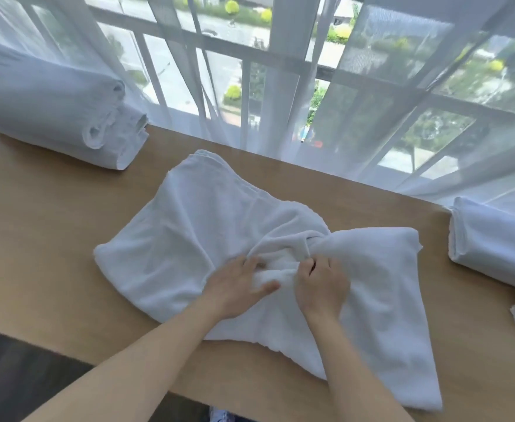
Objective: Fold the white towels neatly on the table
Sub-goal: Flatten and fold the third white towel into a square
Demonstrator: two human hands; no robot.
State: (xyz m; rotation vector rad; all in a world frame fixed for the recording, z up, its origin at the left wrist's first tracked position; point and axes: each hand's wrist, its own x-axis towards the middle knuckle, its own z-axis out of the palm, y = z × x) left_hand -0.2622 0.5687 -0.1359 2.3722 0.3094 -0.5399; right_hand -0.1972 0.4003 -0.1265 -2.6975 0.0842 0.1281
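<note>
A white towel (189,239) lies rumpled across the middle of the wooden desk (37,239), one corner hanging over the near edge, and both my hands are on its bunched centre. My left hand (238,287) rests flat with its fingers (251,261) spread on the cloth, while the fingers (309,257) of my right hand (320,284) are curled in and pinching a gathered fold of the towel. A stack of folded towels (52,117) sits at the far left of the desk, another folded towel (494,245) lies at the right edge, and sheer curtains (387,102) hang just behind the desk.
</note>
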